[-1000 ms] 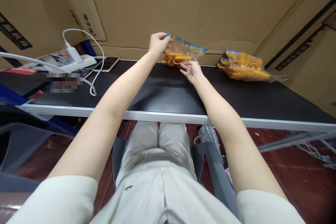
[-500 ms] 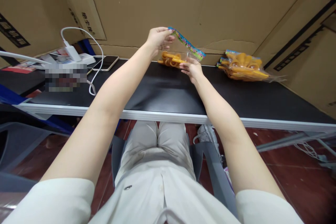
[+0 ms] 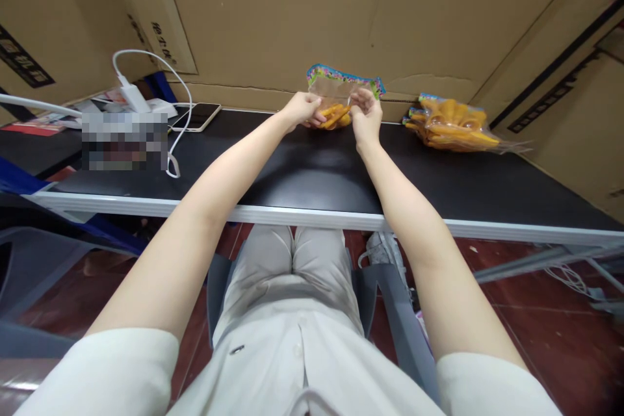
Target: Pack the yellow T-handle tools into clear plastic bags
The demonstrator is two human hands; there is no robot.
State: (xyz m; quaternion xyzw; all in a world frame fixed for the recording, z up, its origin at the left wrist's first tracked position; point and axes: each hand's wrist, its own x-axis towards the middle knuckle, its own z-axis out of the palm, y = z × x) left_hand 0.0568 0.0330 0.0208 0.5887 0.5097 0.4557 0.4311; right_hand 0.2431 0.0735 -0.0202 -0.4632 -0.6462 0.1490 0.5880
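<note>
A clear plastic bag (image 3: 336, 88) with a blue, green and pink printed top strip stands up at the back of the black table. Orange plastic pieces (image 3: 335, 117) lie in its lower part; their exact kind is hard to make out. My left hand (image 3: 303, 110) is closed on the bag's left side, thumb and fingers pinching beside the orange pieces. At the right side, my right hand (image 3: 367, 117) grips the bag with its fingers curled, partly seen through the plastic.
More bagged orange pieces (image 3: 453, 122) lie in a pile to the right. On the left are a phone (image 3: 202, 117), a white charger with a cable (image 3: 136, 99), and papers. Cardboard (image 3: 273, 19) walls the table's back; a pale metal edge (image 3: 312, 216) runs along its front.
My left hand has come down from the bag's top strip to its left side. My right hand has risen slightly along the right side. The strip now lies more level.
</note>
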